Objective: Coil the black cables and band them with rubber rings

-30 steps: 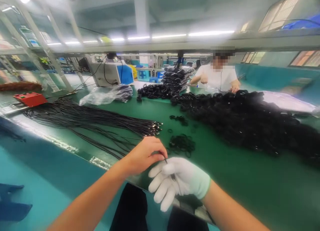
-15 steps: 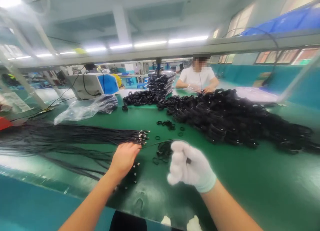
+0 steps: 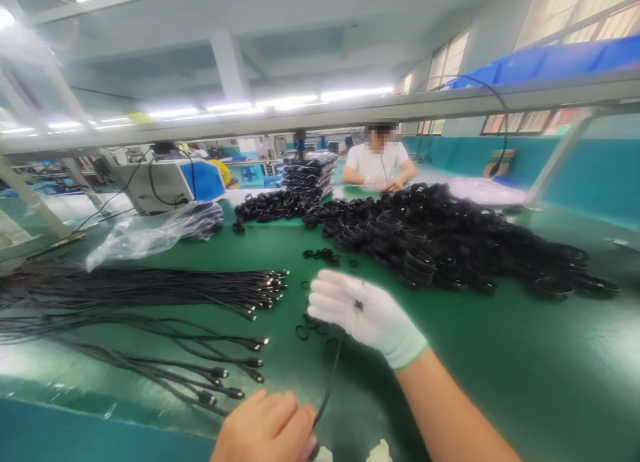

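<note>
Near the bottom edge my bare left hand is closed round a black cable, which runs up toward my other hand. My right hand, in a white glove, has its fingers stretched out side by side over the green table; whether the cable touches its underside is hidden. Small black rings lie partly under the glove. To the left lies a bundle of black cables with metal-tipped ends, and below it a looser group of cables with plugs pointing right.
A large heap of black coiled cables covers the back right of the green table. Behind it sits a person in white. A clear plastic bag, a grey-and-blue machine and stacked bagged coils stand farther back.
My left hand has moved down and right, off the cable ends, toward the bottom edge. My right hand has gone from curled to flat. The view has shifted slightly to the right.
</note>
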Demonstrator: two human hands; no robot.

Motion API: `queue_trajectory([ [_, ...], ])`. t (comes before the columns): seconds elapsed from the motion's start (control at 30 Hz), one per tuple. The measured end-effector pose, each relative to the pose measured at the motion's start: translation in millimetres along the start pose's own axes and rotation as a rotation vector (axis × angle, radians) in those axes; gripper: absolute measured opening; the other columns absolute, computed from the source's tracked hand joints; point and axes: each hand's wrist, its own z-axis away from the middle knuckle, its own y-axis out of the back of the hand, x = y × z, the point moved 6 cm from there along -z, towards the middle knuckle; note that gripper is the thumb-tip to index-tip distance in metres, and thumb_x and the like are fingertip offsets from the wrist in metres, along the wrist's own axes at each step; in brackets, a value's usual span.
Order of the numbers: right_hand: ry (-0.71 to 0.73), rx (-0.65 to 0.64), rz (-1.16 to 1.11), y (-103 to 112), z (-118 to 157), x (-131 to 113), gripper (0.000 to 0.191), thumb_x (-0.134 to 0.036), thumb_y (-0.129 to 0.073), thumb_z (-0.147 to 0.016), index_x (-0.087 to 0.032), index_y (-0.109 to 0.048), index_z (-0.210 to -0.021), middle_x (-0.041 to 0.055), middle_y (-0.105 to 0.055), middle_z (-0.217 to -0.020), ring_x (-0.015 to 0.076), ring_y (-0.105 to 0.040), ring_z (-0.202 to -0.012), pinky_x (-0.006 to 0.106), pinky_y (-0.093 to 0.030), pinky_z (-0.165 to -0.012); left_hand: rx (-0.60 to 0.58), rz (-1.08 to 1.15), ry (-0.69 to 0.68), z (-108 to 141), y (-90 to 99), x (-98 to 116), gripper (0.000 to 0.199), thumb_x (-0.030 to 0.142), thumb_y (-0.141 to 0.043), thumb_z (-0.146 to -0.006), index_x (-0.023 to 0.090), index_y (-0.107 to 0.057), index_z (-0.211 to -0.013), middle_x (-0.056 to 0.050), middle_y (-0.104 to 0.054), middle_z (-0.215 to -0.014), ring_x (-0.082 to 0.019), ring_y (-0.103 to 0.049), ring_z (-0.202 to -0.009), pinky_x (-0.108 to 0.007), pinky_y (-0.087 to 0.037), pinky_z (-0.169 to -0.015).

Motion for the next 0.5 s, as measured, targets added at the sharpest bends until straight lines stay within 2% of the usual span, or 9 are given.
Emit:
queue_trajectory([
  [0.1,-0.235,-0.158,0.064,-13.7,5.3,32.0,0.035,-0.03,-0.061,-0.084,-0.009,-0.058,-0.112,0.0164,-0.067,-0.104,0.0286,-0.065,-0.097,0.056,-0.038,-0.096,0.008,0.032,0.118,-28.6,34.0,-24.0,0.023,0.025,-0.043,-0.091,0.024,-0.064,-0.081,0.0,-0.057,-0.065,-0.014,-0.049,-0.058,-0.027,-0.033,-0.057],
  [0.17,-0.374,-0.305,0.069,-26.4,13.3,50.6,0.043,-0.034,-0.064,-0.081,-0.008,-0.056,-0.115,0.0202,-0.065,-0.106,0.031,-0.064,-0.098,0.057,-0.039,-0.093,-0.049,0.051,0.167,-49.9,45.4,-42.6,0.023,0.029,-0.046,-0.091,0.025,-0.066,-0.08,0.001,-0.06,-0.071,-0.013,-0.051,-0.063,-0.026,-0.035,-0.06],
  [0.23,-0.441,-0.398,0.048,-36.2,20.1,61.8,0.048,-0.037,-0.065,-0.08,-0.008,-0.055,-0.117,0.0223,-0.063,-0.109,0.032,-0.063,-0.099,0.056,-0.041,-0.09,-0.15,0.134,0.22,-66.1,43.9,-57.7,0.021,0.03,-0.049,-0.09,0.025,-0.067,-0.081,0.003,-0.064,-0.079,-0.012,-0.055,-0.069,-0.024,-0.037,-0.063],
  [0.3,-0.47,-0.432,0.019,-41.7,24.0,68.2,0.046,-0.036,-0.064,-0.081,-0.009,-0.055,-0.117,0.0225,-0.063,-0.11,0.0319,-0.063,-0.1,0.054,-0.044,-0.087,-0.22,0.241,0.264,-75.5,36.9,-65.3,0.018,0.029,-0.051,-0.089,0.025,-0.067,-0.082,0.004,-0.065,-0.084,-0.011,-0.056,-0.073,-0.022,-0.038,-0.066],
  [0.5,-0.496,-0.401,-0.034,-48.4,26.1,76.2,0.049,-0.034,-0.067,-0.077,-0.008,-0.055,-0.116,0.0194,-0.066,-0.103,0.0316,-0.064,-0.096,0.055,-0.045,-0.083,-0.253,0.48,0.316,-79.8,7.5,-72.2,0.018,0.028,-0.052,-0.087,0.023,-0.067,-0.078,0.005,-0.063,-0.08,-0.011,-0.056,-0.074,-0.02,-0.039,-0.068],
])
